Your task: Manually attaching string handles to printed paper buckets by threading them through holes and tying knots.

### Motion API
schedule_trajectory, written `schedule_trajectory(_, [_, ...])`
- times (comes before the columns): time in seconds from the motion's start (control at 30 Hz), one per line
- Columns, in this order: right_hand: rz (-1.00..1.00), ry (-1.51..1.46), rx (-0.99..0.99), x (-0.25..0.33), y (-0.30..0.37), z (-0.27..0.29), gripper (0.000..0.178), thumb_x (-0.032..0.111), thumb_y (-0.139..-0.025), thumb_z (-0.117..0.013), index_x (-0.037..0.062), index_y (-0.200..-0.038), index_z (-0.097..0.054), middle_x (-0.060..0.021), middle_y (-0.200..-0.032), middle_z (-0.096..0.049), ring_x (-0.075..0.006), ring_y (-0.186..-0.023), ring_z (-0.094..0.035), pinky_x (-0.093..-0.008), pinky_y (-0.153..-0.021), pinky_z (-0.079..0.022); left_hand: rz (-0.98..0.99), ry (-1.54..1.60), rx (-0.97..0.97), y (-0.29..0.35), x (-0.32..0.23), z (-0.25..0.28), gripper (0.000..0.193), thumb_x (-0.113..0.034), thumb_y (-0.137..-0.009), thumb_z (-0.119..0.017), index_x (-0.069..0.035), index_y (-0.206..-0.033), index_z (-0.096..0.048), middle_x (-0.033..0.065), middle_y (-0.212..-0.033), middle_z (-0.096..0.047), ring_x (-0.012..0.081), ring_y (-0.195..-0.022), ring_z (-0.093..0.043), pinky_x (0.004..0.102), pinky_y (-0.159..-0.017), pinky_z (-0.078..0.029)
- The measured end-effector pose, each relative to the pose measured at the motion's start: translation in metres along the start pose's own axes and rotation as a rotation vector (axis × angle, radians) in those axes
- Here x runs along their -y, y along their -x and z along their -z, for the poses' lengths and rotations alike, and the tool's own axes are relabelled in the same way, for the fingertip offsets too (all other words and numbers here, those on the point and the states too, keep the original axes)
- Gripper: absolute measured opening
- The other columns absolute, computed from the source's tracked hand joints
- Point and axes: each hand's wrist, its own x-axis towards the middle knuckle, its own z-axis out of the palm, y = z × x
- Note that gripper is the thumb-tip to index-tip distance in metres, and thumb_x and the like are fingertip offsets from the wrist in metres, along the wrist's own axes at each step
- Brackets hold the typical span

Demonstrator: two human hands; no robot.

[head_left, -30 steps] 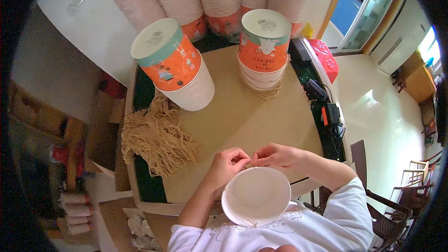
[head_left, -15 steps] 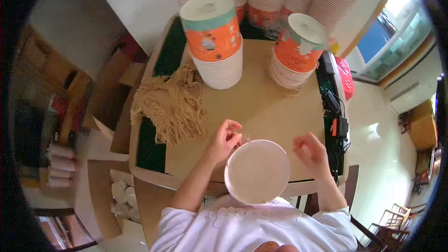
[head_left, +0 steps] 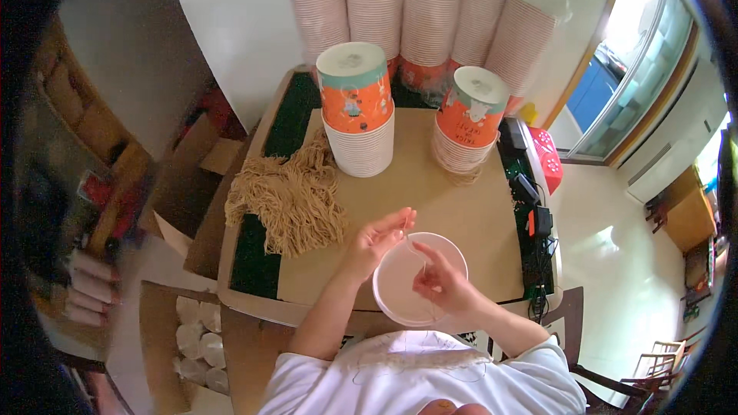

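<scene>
White paper bucket [head_left: 394, 286] is sitting w/ its open mouth facing up, just below & right of the L hand [head_left: 375, 246] and partly under the R hand [head_left: 447, 288], whose index is pointing twd the L fingertips. Thin string [head_left: 407, 232] is showing btwn the L thumb & fingers, but can't tell if either hand is really pinching it; the R hand is hiding part of the bucket's inside, & its outer wall is mostly sitting out of view. Inside is looking plain, off-white, w/ a round pale rim.
</scene>
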Motion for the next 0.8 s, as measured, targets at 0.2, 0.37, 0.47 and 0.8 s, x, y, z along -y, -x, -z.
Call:
schedule_trajectory(0.2, [0.044, -0.304, -0.249, 0.032, 0.000, 0.025, 0.044, -0.001, -0.082, -0.053, 0.0077, -0.122, -0.037, 0.0010, -0.073, -0.047, -0.0059, -0.061, -0.043, -0.0177, -0.055, -0.037, -0.179, -0.658, -0.087, 0.000, -0.005, 0.001, 0.041, -0.003, -0.077, -0.059, -0.001, -0.117, -0.052, 0.0116, -0.110, -0.057, 0.0172, -0.095, -0.055, 0.0298, -0.080, -0.045])
schedule_trajectory(0.37, [0.070, -0.036, -0.471, 0.006, -0.008, 0.056, 0.029, 0.003, -0.082, -0.057, 0.0049, -0.110, -0.049, 0.0046, -0.063, -0.042, -0.0030, -0.056, -0.040, -0.0153, -0.049, -0.033, -0.413, -1.218, -0.347, 0.008, 0.034, 0.023, 0.039, -0.014, -0.073, -0.064, -0.003, -0.109, -0.055, 0.0116, -0.092, -0.057, 0.0264, -0.089, -0.056, 0.0365, -0.074, -0.046])
schedule_trajectory(0.47, [-0.064, -0.099, -0.461, -0.005, -0.016, 0.071, 0.022, 0.002, -0.082, -0.057, 0.0037, -0.103, -0.053, 0.0045, -0.066, -0.046, -0.0020, -0.057, -0.043, -0.0155, -0.050, -0.035, -0.163, -1.245, -0.265, 0.013, 0.030, 0.032, 0.030, -0.019, -0.073, -0.065, -0.001, -0.097, -0.060, 0.0124, -0.081, -0.057, 0.0295, -0.079, -0.058, 0.0392, -0.068, -0.046])
schedule_trajectory(0.8, [-0.030, -0.297, -0.019, -0.021, -0.029, 0.122, 0.048, 0.017, -0.082, -0.061, 0.0037, -0.124, -0.041, -0.0106, -0.120, -0.050, -0.0173, -0.108, -0.051, -0.0306, -0.091, -0.040, -0.388, -0.815, -0.215, 0.022, -0.003, 0.007, 0.015, -0.006, -0.081, -0.058, -0.004, -0.094, -0.062, 0.0104, -0.085, -0.059, 0.0220, -0.064, -0.059, 0.0284, -0.056, -0.046])
